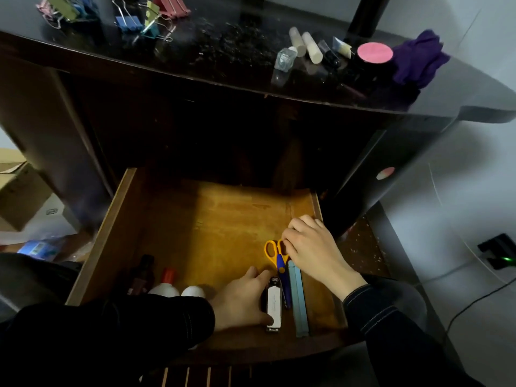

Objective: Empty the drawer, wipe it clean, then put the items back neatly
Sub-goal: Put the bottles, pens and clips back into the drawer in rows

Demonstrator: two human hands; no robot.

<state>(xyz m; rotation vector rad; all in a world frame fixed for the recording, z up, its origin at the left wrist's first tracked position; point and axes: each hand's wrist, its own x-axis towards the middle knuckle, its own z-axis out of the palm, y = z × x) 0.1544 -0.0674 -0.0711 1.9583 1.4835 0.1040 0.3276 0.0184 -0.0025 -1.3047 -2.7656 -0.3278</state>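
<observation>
The wooden drawer (212, 219) stands pulled out below the dark desk. At its front right lie a white stapler (274, 308), orange-handled scissors (275, 254) and a pale blue bar (298, 300), side by side. My left hand (243, 300) rests against the stapler's left side with the thumb at its front end. My right hand (312, 247) touches the scissors' handle with fingers curled. At the front left stand a dark bottle (142, 275), a white glue bottle with an orange cap (167, 283) and another white bottle (193, 291).
On the desk top lie several binder clips (131, 20), two pale sticks (305, 46), a small glass bottle (284, 58), a pink-lidded jar (374, 53) and a purple cloth (418, 60). A cardboard box (16, 188) sits on the floor at left, cables at right.
</observation>
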